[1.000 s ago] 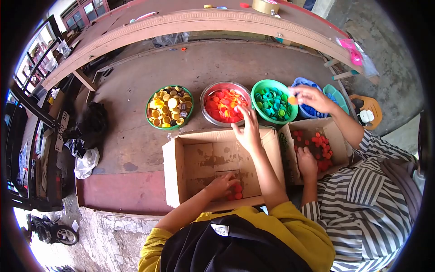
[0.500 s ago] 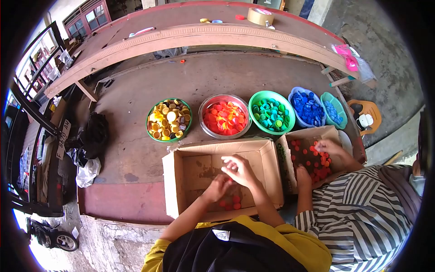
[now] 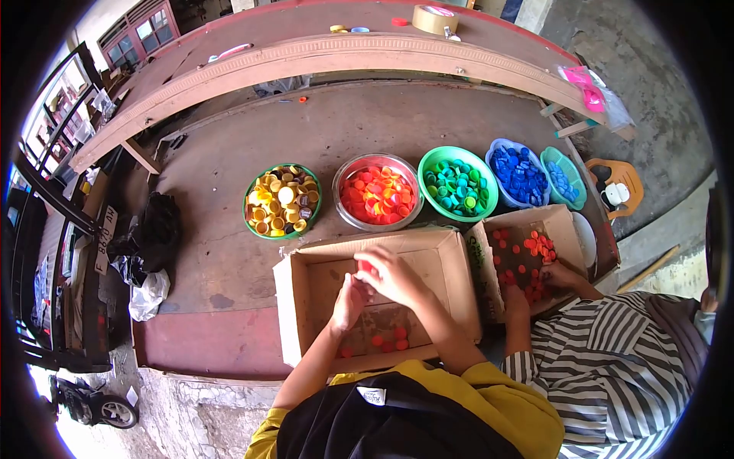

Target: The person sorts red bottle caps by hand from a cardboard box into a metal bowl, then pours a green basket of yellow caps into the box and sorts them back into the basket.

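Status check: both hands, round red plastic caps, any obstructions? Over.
Left hand and right hand close together over open brown cardboard box; one red cap between them. Loose red caps in box. Nothing visibly blocking.

The person's right hand (image 3: 391, 277), earlier over the red bowl (image 3: 376, 162), has come back beside the left hand (image 3: 352, 304), lifted from the large box's (image 3: 456, 294) floor, and pinches a red cap (image 3: 366, 266); the co-worker's right hand (image 3: 560, 277) has dropped from above the blue caps (image 3: 518, 176) into the smaller box (image 3: 568, 236)
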`<act>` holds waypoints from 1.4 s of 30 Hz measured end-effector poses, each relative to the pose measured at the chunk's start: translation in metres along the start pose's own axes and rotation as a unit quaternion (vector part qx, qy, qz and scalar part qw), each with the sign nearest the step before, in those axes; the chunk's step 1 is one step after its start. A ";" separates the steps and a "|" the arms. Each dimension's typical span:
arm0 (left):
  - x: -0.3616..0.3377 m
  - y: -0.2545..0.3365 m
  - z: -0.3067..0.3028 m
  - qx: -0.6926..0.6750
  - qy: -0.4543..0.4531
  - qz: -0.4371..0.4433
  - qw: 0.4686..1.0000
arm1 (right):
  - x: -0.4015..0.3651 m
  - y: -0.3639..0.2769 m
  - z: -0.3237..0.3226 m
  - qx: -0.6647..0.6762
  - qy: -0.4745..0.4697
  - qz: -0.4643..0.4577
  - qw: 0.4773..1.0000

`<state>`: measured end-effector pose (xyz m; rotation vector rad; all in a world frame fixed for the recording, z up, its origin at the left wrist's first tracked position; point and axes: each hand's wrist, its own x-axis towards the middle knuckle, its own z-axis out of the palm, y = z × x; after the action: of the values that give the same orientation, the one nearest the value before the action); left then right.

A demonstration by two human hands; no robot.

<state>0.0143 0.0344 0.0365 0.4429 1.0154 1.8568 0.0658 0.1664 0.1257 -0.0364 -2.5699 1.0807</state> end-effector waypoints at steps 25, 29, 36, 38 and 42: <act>-0.013 0.000 0.022 0.473 -0.062 0.082 0.875 | -0.021 0.036 -0.030 0.050 0.167 0.100 0.980; -0.003 0.016 0.012 0.441 0.127 0.157 0.874 | -0.029 0.034 -0.011 0.208 -0.055 0.181 0.960; 0.001 0.018 0.005 0.450 0.130 0.250 0.847 | -0.028 0.030 0.024 0.447 -0.040 0.247 0.859; -0.002 0.027 0.014 0.458 0.139 0.270 0.836 | -0.022 0.025 0.021 0.387 0.002 0.213 0.897; -0.002 0.008 0.000 0.460 0.049 0.145 0.875 | 0.023 0.005 -0.008 0.110 0.230 0.027 0.966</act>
<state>0.0108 0.0313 0.0427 1.1114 1.9812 1.5376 0.0461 0.1793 0.1346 -0.2705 -2.0374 1.2080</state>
